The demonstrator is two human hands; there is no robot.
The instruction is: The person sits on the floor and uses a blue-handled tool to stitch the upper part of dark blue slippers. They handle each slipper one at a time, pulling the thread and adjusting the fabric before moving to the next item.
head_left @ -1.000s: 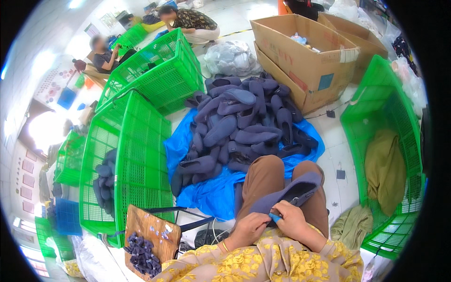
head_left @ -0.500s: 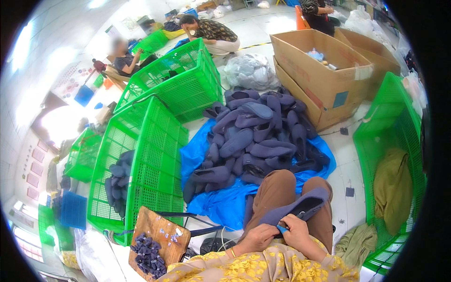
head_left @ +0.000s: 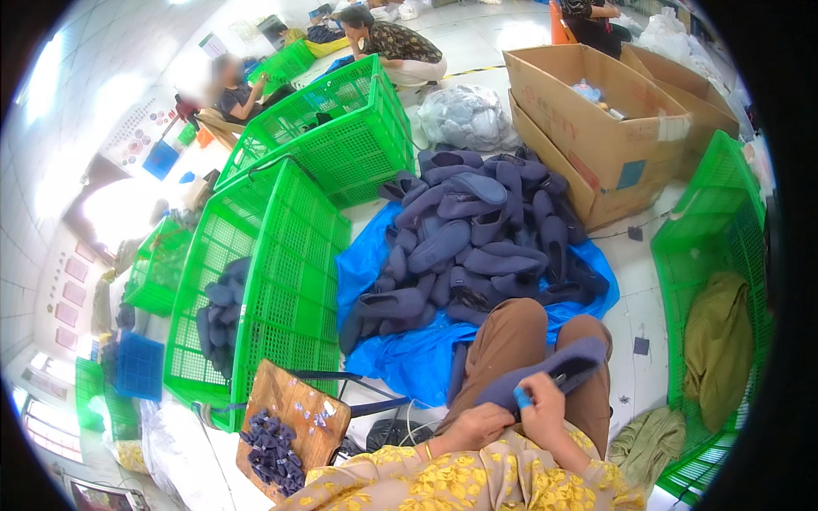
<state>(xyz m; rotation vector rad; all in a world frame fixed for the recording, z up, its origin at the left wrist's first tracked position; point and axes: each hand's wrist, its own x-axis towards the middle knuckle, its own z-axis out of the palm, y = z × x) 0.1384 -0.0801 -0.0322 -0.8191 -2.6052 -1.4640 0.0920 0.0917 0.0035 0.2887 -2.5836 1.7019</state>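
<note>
A dark blue slipper-like shoe (head_left: 535, 373) lies across my knees, its opening toward the upper right. My left hand (head_left: 480, 427) is closed at the shoe's lower edge, fingers pinched on it. Just above that edge is my right hand (head_left: 543, 410), its fingers drawn together and a blue wrap or cover on one fingertip. Whatever those fingers hold is too small to make out. Beyond my knees, a large heap of matching shoes (head_left: 443, 243) rests on a blue plastic sheet (head_left: 388, 362).
At my left, a wooden board (head_left: 313, 400) bears small dark fabric pieces (head_left: 271, 451) and little light scraps. Green crates (head_left: 294, 289) stand left, another green crate (head_left: 673, 281) right with olive cloth (head_left: 718, 341). Cardboard boxes (head_left: 588, 111) and other people are farther back.
My right hand has lifted slightly off the shoe's edge, and its blue-covered fingertip has moved up. My left hand stays at the edge. The whole view has shifted a little.
</note>
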